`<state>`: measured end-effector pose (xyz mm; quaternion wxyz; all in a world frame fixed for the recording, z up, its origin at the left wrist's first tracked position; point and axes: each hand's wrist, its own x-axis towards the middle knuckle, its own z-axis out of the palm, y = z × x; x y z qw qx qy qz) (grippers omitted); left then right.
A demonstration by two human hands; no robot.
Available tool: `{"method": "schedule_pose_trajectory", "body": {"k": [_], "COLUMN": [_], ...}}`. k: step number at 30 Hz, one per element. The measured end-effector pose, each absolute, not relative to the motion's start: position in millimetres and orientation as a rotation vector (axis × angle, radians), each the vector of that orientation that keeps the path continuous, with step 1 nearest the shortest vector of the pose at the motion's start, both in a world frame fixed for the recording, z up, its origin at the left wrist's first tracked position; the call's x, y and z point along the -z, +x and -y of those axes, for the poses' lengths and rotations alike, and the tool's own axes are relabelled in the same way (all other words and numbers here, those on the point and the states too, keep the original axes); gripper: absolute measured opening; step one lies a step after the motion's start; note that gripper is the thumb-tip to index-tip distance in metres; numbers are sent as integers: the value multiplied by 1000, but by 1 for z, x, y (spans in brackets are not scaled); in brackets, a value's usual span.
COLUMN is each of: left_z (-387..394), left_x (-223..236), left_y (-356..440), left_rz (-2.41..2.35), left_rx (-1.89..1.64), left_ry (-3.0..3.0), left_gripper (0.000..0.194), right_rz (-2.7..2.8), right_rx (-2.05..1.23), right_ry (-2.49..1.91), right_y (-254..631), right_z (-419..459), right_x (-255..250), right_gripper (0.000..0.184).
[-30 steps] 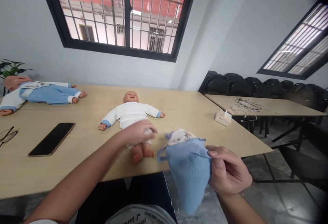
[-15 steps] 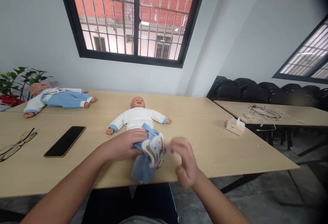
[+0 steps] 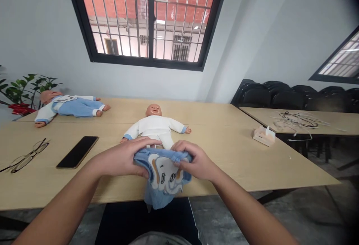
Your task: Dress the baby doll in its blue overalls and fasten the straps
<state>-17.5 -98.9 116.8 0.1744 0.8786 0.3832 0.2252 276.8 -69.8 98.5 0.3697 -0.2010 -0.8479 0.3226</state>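
Head view: Since the frame half a second earlier, the right hand (image 3: pixel 198 159) has moved from beside the blue garment (image 3: pixel 165 181) onto its right edge. The garment is now spread wider, with its printed animal face turned toward the camera.

Position: The garment is held at the near edge of the table (image 3: pixel 238 162), in front of the white-clad doll (image 3: pixel 153 126). Its lower part hangs past the table edge, above the person's lap. It hides the doll's feet from view.

Caution: Loss of grip on one side is a likely fault. The cloth looks soft and limp; if either hand releases, that side probably folds inward and the top edge collapses. The overhanging part may also pull the garment toward the lap. Because the cloth and the doll's legs are close together, a low pull could snag the feet and shift the doll; whether they touch cannot be determined.

Hand state: The left hand (image 3: pixel 130 159) is partly curled and grips the left side of the garment, thumb low and index finger along the top; the remaining fingers are largely hidden. The right hand is closed in a pinch, thumb on the printed front and fingers over the upper edge.
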Motion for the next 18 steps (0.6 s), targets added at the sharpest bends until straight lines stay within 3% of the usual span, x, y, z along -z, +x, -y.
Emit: {"method": "schedule_pose_trajectory", "body": {"k": [4, 7, 11, 12, 16, 18], "left_z": [106, 106, 99, 97, 91, 90], "left_x": [-114, -102, -86, -83, -81, -81], "left_y": [-6, 3, 11, 12, 16, 16], "left_rz": [-984, -899, -850, -846, -801, -772], "left_rx": [-822, -1044, -1256, -1265, -1229, -1182], "left_ry": [2686, 2782, 2783, 2744, 2545, 2461], "left_gripper": [83, 82, 16, 8, 12, 14], "right_rz": [2137, 2122, 2159, 2181, 2274, 2374], "right_rx": [-579, -336, -213, -186, -115, -251], "right_ry": [-588, -573, -558, -594, -729, -652], "right_y": [275, 273, 279, 281, 282, 278], "right_z": [80, 80, 74, 73, 75, 79], "right_x": [-114, -124, -125, -125, -122, -119], "right_gripper": [12, 24, 18, 20, 24, 27]}}
